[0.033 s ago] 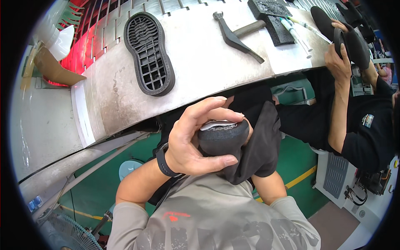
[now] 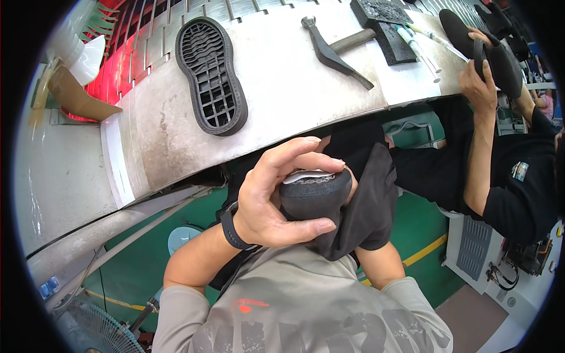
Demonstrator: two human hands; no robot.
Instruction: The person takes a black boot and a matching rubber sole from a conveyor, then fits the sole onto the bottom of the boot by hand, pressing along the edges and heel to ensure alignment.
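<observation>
A dark boot upper (image 2: pixel 315 201) is held in front of my chest, its rounded end facing up toward me and a pale, rough lining edge showing along the top. My left hand (image 2: pixel 272 200) curls round that end, fingertips on the upper edge and thumb along the lower side. The soft dark shaft hangs to the right, over my right forearm. Only a sliver of my right hand (image 2: pixel 352 186) shows, pressed against the right side of the upper; its other fingers are hidden behind it. Beyond, on the worktable, lies a black rubber sole (image 2: pixel 234 112), its gridded inside up.
On the light worktable (image 2: pixel 282 88) rest a hammer (image 2: pixel 329 56), black blocks (image 2: pixel 394 44) and pens (image 2: pixel 419 52). A slatted metal conveyor (image 2: pixel 156 35) runs along the far side. At right, a co-worker (image 2: pixel 479 88) holds dark footwear. A fan (image 2: pixel 97 326) stands at lower left.
</observation>
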